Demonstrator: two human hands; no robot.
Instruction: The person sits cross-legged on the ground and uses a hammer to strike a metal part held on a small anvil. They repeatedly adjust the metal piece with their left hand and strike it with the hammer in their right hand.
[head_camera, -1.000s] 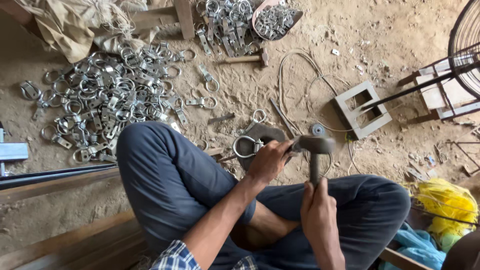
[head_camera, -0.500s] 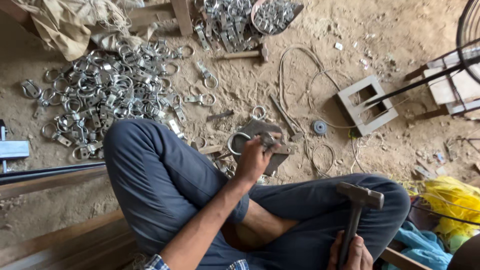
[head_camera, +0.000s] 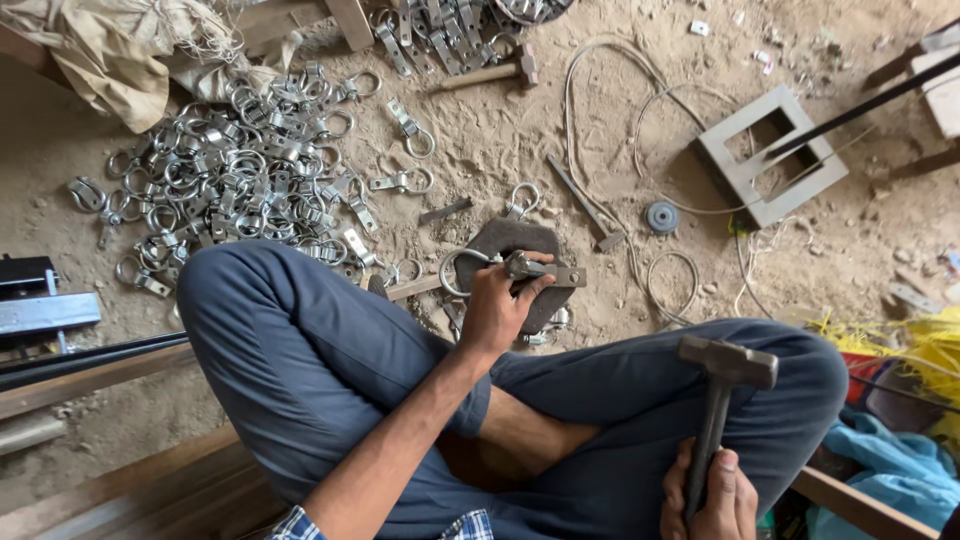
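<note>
I sit cross-legged on a sandy floor. My left hand grips a metal ring clamp and holds it flat on a dark iron block in front of my knees. My right hand is closed on the handle of a hammer, whose steel head hangs raised above my right knee, well clear of the block. The clamp's ring sticks out to the left of my fingers.
A big heap of shiny ring clamps lies at the left, more metal parts at the top. A second hammer, loose wire, a grey rectangular frame, a small disc and yellow cloth lie around.
The hammer has swung up and back from the clamp on the block to above my right knee. My left hand stays on the clamp.
</note>
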